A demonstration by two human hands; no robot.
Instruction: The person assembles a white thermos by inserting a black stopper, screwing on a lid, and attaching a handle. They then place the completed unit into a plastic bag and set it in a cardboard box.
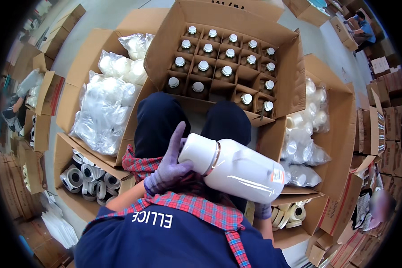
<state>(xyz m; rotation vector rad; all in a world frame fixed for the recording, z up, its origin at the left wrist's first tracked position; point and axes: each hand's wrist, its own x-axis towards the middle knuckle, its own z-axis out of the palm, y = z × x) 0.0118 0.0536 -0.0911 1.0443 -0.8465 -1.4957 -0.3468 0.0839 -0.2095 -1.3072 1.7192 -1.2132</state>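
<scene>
Across my lap lies a large glossy white vacuum flask (241, 172), tilted, with a metallic band below its white lid and an orange-and-white sticker near its base. My left hand (170, 167), in a purple-grey glove, is closed on the lid end, thumb on the near side and one finger pointing up. Under the base end is my right hand (262, 211), gloved too, holding the flask from below; its fingers are hidden behind it. Beyond my knees stands a cardboard box (165, 42) with dividers, where several bottles (203, 67) with pale caps sit upright.
Left, an open box holds bagged white parts (105, 107); below it, another holds white and dark ring-shaped parts (91, 176). Right, more bagged parts (306, 134) and cream-coloured pieces (292, 214) fill boxes. Stacked cartons (391, 125) and a co-worker (365, 29) are farther right.
</scene>
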